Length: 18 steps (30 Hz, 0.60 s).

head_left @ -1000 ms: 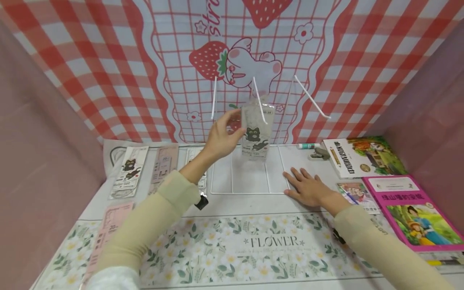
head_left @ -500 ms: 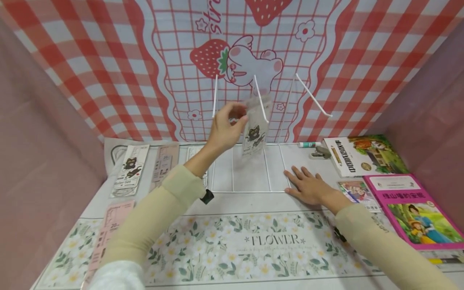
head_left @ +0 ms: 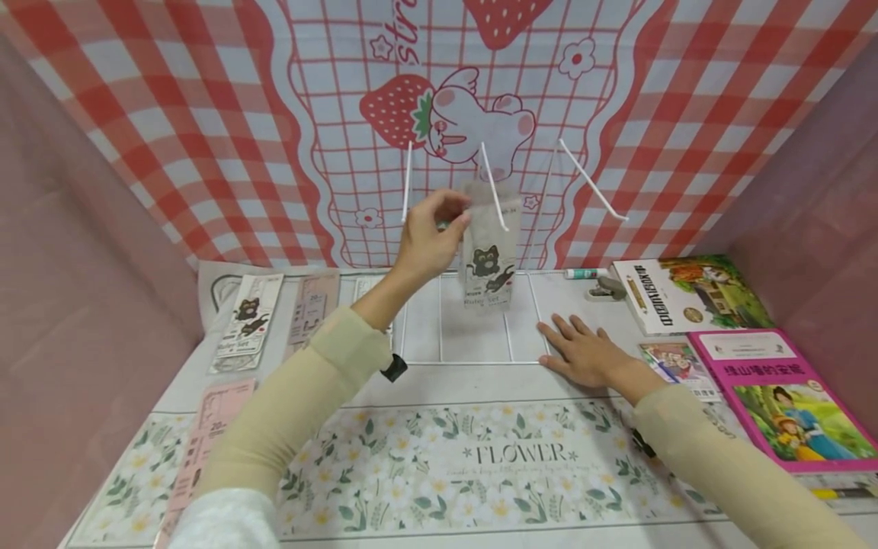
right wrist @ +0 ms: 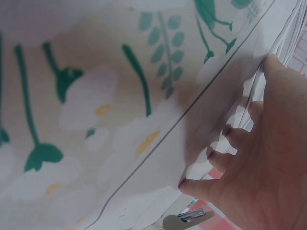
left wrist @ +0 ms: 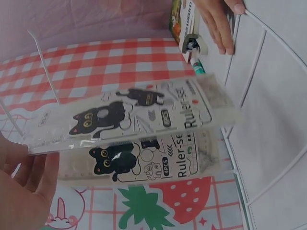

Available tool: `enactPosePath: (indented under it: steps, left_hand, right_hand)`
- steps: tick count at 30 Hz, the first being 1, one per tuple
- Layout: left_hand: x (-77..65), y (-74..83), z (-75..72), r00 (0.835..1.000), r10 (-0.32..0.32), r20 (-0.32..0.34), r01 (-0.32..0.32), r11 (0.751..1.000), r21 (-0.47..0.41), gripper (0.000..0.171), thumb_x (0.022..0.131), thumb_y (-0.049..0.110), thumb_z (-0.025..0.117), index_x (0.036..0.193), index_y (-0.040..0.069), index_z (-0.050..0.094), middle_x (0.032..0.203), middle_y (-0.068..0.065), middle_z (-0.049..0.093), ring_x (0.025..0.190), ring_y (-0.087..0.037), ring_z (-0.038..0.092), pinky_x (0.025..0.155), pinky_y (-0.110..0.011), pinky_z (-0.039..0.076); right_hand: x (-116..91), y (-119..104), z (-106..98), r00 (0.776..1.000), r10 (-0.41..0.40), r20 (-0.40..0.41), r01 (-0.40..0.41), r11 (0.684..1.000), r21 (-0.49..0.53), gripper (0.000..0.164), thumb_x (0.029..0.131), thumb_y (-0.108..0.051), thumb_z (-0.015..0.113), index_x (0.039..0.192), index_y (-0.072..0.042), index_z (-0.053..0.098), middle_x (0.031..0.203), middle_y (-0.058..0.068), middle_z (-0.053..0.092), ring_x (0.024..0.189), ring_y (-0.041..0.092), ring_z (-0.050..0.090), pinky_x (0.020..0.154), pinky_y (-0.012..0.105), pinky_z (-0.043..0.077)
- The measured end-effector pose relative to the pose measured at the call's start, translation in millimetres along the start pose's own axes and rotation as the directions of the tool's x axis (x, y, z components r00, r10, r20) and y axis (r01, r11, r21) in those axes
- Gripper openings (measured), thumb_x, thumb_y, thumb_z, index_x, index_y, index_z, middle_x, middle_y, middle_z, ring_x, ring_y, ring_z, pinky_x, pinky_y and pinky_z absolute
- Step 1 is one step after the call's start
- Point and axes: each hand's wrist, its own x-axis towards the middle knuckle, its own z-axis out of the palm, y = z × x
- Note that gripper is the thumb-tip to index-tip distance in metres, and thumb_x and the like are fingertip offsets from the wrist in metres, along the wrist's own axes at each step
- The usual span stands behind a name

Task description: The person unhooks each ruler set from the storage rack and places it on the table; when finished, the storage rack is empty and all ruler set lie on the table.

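Progress looks partial, judging by layout. Cat ruler packet [head_left: 485, 263] is up at middle prong [head_left: 494, 185] of white wire rack [head_left: 473, 363], upright, above the tabletop [head_left: 456, 387]. Left hand [head_left: 434, 236] pinches it near its top, thumb against fingers; can't tell whether prong passes through the hang hole, so that step can't be called finished. Left wrist view shows a second cat packet [left wrist: 125, 160] right behind; hung or also pinched, unclear.

No packet seen on left prong [head_left: 408, 183] or right prong [head_left: 588, 178]. Not on any prong, lying flat at left: another cat packet [head_left: 247, 324], upper pink packet [head_left: 310, 309], lower pink packet [head_left: 213, 435], plus white packet [head_left: 365, 288] partly hidden by left forearm. Those look like what's left.

Right hand [head_left: 581, 354] rests palm down, fingers spread, at rack's right edge; grasps nothing.

Containers: packets are clear plastic sleeves, printed "Ruler-set" and "4PCS" on the held pair; ruler markings show through, exact pieces can't be counted. Pink sleeves also show ruler scales.

Off right, not involved: stapler [head_left: 607, 290], glue stick [head_left: 583, 274], white-covered book [head_left: 689, 297], pink book [head_left: 782, 396].
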Motion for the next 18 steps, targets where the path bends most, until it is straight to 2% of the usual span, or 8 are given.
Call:
enactPosePath:
  steps: [12, 18]
  left_hand:
    - [-26.7, 10.9, -7.9, 0.997, 0.057, 0.053, -0.059, 0.998, 0.029, 0.019, 0.09, 0.002, 0.064, 0.108, 0.0, 0.064, 0.099, -0.015, 0.07, 0.079, -0.022, 0.067, 0.068, -0.024, 0.061]
    - [-40.4, 22.4, -12.7, 0.995, 0.034, 0.097, -0.032, 0.999, -0.024, 0.02, 0.089, 0.0, 0.063, 0.109, -0.001, 0.063, 0.102, -0.017, 0.069, 0.08, -0.022, 0.066, 0.068, -0.025, 0.062]
  right_hand:
    - [-0.2, 0.1, 0.9, 1.0, 0.005, 0.004, -0.005, 1.0, 0.015, 0.071, 0.098, -0.06, 0.036, 0.155, -0.023, 0.018, 0.163, 0.017, 0.015, 0.148, 0.048, 0.014, 0.112, 0.078, 0.02]
    - [0.2, -0.4, 1.5, 1.0, 0.013, 0.006, -0.013, 1.0, 0.018, 0.071, 0.098, -0.06, 0.035, 0.156, -0.023, 0.017, 0.163, 0.016, 0.014, 0.148, 0.047, 0.013, 0.112, 0.077, 0.019]
